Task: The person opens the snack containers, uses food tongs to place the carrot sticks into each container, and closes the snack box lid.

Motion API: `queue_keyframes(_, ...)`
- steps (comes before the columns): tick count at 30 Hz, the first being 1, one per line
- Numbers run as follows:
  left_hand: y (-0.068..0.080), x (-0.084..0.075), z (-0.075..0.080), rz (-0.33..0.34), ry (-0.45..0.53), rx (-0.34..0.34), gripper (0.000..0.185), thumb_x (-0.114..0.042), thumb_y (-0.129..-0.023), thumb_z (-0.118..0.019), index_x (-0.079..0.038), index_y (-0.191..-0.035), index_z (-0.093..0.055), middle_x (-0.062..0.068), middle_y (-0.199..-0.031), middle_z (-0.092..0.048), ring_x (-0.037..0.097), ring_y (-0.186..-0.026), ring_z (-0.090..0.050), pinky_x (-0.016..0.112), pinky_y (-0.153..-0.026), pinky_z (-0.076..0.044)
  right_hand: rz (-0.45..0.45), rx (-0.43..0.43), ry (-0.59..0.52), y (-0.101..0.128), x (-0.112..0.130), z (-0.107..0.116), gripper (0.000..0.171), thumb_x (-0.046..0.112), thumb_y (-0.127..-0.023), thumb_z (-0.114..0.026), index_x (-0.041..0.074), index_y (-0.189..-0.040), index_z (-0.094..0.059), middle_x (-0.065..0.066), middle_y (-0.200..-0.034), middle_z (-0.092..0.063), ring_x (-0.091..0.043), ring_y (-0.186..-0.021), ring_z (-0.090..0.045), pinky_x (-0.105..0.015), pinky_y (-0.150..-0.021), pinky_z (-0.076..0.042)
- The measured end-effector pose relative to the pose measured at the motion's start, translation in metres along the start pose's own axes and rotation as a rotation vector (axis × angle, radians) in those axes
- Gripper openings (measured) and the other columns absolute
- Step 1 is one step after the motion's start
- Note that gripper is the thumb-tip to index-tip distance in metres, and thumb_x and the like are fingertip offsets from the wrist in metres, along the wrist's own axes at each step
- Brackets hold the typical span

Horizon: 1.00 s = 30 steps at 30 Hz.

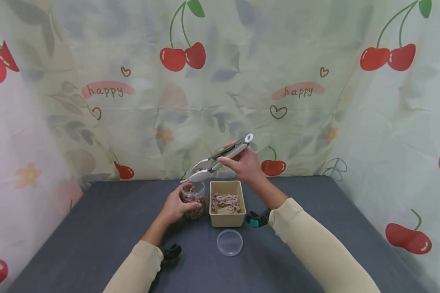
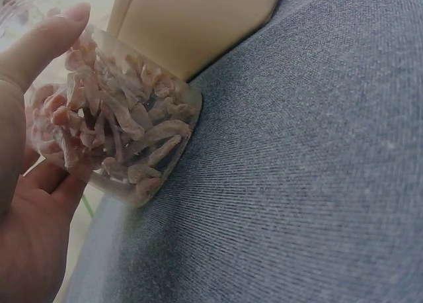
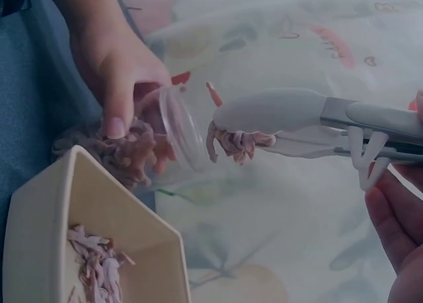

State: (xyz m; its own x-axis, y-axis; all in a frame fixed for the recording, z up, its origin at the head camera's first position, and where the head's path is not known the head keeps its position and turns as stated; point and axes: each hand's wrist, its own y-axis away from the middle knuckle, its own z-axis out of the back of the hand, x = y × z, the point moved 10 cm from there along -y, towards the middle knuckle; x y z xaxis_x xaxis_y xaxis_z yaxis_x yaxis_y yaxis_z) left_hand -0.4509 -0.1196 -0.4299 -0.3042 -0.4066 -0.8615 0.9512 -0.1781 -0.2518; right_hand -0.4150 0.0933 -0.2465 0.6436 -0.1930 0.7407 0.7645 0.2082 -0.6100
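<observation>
My left hand [image 1: 176, 206] grips a clear plastic jar [image 1: 193, 200] that stands on the grey table, partly filled with pinkish-brown dried strips [image 2: 112, 137]. My right hand [image 1: 243, 162] holds white and grey tongs [image 1: 216, 160] just above the jar's mouth. The tong tips [image 3: 241, 141] pinch a small clump of the same strips beside the jar's open rim [image 3: 178, 128]. A beige rectangular box [image 1: 226, 203] with more strips [image 1: 225, 202] stands right of the jar.
A clear round lid [image 1: 229, 242] lies on the grey table [image 1: 95, 240] in front of the box. A cherry-print cloth [image 1: 220, 81] hangs behind and at both sides. Black wrist straps sit on both arms.
</observation>
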Motion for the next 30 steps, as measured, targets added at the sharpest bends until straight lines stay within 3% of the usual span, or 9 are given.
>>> queue_keyframes(12, 0.001, 0.0, 0.003, 0.027, -0.014, -0.022, 0.08, -0.022, -0.07, -0.089, -0.002, -0.136, -0.049, 0.017, -0.12, -0.06, 0.03, -0.105, -0.059, 0.045, -0.089, -0.047, -0.075, 0.015, 0.012, 0.007, -0.018, -0.009, 0.035, 0.011, -0.083, -0.078, 0.001, -0.113, -0.063, -0.014, -0.103, -0.067, -0.018, -0.082, -0.063, -0.027, -0.07, -0.05)
queue_keyframes(20, -0.001, 0.002, 0.002, 0.035, -0.048, -0.009, 0.087, -0.028, -0.07, -0.089, -0.003, -0.141, -0.045, 0.016, -0.126, -0.057, 0.029, -0.11, -0.056, 0.046, -0.091, -0.045, -0.071, 0.029, -0.044, 0.016, 0.012, -0.008, 0.032, -0.002, -0.083, -0.074, -0.008, -0.112, -0.059, -0.026, -0.107, -0.065, -0.011, -0.082, -0.063, -0.024, -0.07, -0.051)
queue_keyframes(30, 0.0, 0.003, 0.0, 0.031, -0.032, 0.003, 0.084, -0.029, -0.072, -0.087, -0.005, -0.141, -0.045, 0.016, -0.133, -0.054, 0.028, -0.112, -0.056, 0.045, -0.09, -0.046, -0.114, 0.01, -0.101, 0.019, 0.009, 0.003, 0.036, -0.002, -0.085, -0.072, -0.012, -0.116, -0.056, -0.027, -0.111, -0.065, -0.011, -0.087, -0.063, -0.023, -0.073, -0.049)
